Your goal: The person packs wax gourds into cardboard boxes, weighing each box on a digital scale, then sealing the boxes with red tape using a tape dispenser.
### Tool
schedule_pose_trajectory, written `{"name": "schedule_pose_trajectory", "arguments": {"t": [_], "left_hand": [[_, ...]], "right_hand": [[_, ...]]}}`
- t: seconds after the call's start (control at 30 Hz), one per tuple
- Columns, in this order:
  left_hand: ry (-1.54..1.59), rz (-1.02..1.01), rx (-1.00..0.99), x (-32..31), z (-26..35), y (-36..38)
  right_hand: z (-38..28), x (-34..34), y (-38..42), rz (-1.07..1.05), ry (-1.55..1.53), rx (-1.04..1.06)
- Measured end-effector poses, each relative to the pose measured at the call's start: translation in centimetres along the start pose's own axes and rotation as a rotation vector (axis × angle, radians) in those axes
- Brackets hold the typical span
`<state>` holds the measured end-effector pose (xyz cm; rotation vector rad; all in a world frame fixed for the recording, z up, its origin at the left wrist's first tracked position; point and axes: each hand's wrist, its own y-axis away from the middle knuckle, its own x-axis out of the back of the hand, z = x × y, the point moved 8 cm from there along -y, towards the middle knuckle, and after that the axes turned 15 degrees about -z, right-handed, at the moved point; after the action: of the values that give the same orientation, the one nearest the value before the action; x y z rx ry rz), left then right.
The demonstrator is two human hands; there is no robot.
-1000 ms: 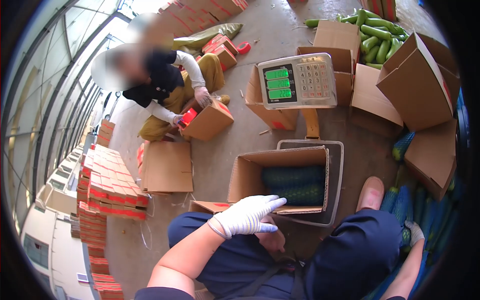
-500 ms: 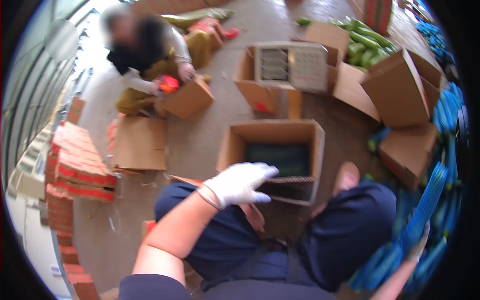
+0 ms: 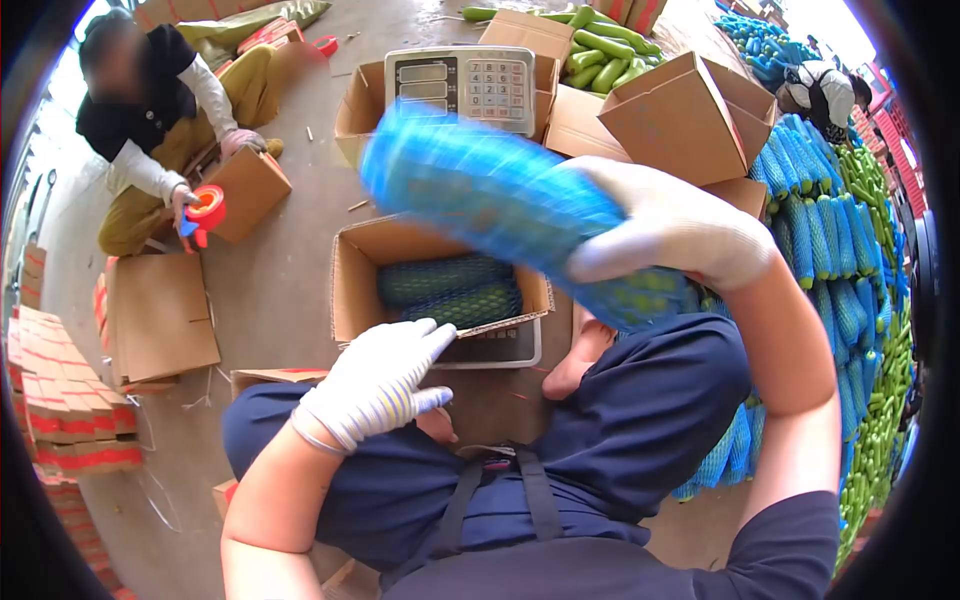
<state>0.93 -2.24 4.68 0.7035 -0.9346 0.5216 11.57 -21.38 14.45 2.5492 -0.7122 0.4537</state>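
My right hand (image 3: 680, 225), in a white glove, grips a blue net-wrapped bundle of green vegetables (image 3: 500, 200), held in the air above the right side of an open cardboard box (image 3: 365, 310). Inside that box lie dark green netted bundles (image 3: 450, 290). The box rests on a scale platform (image 3: 500, 348). My left hand (image 3: 375, 385), gloved too, is at the box's near left edge with fingers apart and nothing in it.
A scale display (image 3: 460, 88) stands behind the box. Another person (image 3: 150, 110) sits at the upper left, holding a red tape dispenser (image 3: 207, 210) by a carton. Blue netted bundles (image 3: 840, 240) are piled at the right, near a second person (image 3: 825, 95). Flat cartons (image 3: 75, 380) are stacked left.
My right hand has brought the blue netted bundle up from the right-hand pile to above the box. The view has shifted right, and my left hand sits lower beside the box.
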Motion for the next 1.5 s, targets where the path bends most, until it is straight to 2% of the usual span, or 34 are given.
{"name": "schedule_pose_trajectory", "arguments": {"t": [0.07,0.13,0.2,0.27,0.33,0.37,0.47,0.5,0.53,0.6,0.67,0.73,0.8,0.83,0.87,0.93,1.0,1.07,1.1,1.13,1.17,1.2,1.27,1.33,1.47,1.5], "left_hand": [[0.041,-0.07,0.037,-0.4,0.0,-0.3],[0.056,-0.052,-0.01,-0.8,0.4,0.1],[0.063,-0.102,-0.011,-1.2,0.4,0.0],[0.013,-0.042,-0.038,-1.1,0.4,0.1],[0.021,-0.017,-0.034,-1.5,0.0,0.1],[0.017,-0.052,-0.015,-2.2,-0.3,0.0],[-0.017,-0.098,0.01,-3.3,-0.9,-0.6],[-0.031,-0.17,0.041,-3.9,-1.4,-0.9],[-0.047,-0.247,0.071,-4.5,-1.7,-1.1],[-0.037,-0.257,0.059,-4.6,-2.2,-1.5],[-0.007,-0.231,0.047,-3.7,-2.2,-2.1],[-0.018,-0.24,0.03,-3.2,-2.2,-2.5],[-0.016,-0.25,0.027,-2.9,-2.1,-2.5],[-0.001,-0.228,0.012,-2.7,-1.9,-2.5],[0.011,-0.208,-0.005,-2.3,-1.6,-2.4],[0.044,-0.274,-0.005,-1.5,-1.3,-2.5],[0.142,-0.185,-0.035,-0.2,-1.4,-2.4],[0.234,-0.132,-0.044,1.0,-1.4,-2.1],[0.237,-0.11,-0.039,1.2,-1.8,-2.0],[0.242,-0.086,-0.034,1.1,-2.1,-2.1],[0.248,-0.086,0.012,1.1,-2.2,-2.2],[0.256,-0.085,0.071,1.0,-2.7,-2.3],[0.136,-0.095,0.116,0.5,-3.7,-2.3],[0.155,-0.096,0.201,-0.4,-4.6,-2.6],[0.048,-0.179,0.278,-1.1,-4.1,-3.7],[0.029,-0.2,0.291,-1.1,-4.1,-3.9]], "right_hand": [[1.2,-1.8,-5.6,-0.349,0.402,-0.266],[3.1,-3.8,-9.7,-0.594,0.609,-0.515],[5.2,-6.5,-13.2,-0.783,0.608,-0.614],[7.8,-9.7,-16.4,-0.884,0.511,-0.577],[12.2,-13.0,-18.7,-0.893,0.311,-0.619],[13.0,-14.2,-17.8,-1.005,0.009,-0.707],[18.1,-17.5,-19.7,-0.813,0.389,-0.466],[18.2,-18.2,-19.9,-0.816,0.387,-0.475],[18.2,-18.8,-20.3,-0.827,0.588,-0.482],[17.0,-18.2,-20.4,-0.818,0.89,-0.551],[14.5,-17.0,-20.1,-0.762,1.019,-0.521],[12.3,-15.8,-19.0,-0.833,0.91,-0.57],[7.9,-12.1,-16.3,-0.569,0.725,-0.333],[6.0,-9.6,-14.2,-0.37,0.579,-0.098],[4.0,-6.9,-11.1,-0.256,0.486,0.027],[1.7,-1.6,-4.9,-0.136,0.301,0.078],[5.4,2.1,1.7,0.121,-0.171,0.079],[9.9,4.8,8.3,0.409,-0.448,0.174],[14.3,5.1,11.3,0.58,-0.521,0.036],[20.4,4.4,14.1,0.71,-0.561,-0.004],[23.9,3.6,17.0,0.81,0.183,-0.33],[29.5,1.0,18.9,0.736,0.551,-0.671],[37.8,-6.1,20.0,0.317,0.351,-1.088],[45.2,-12.9,19.8,0.357,0.111,-1.105],[46.6,-16.2,18.6,0.479,0.022,-1.191],[47.4,-16.0,18.8,0.589,0.073,-1.213]]}}
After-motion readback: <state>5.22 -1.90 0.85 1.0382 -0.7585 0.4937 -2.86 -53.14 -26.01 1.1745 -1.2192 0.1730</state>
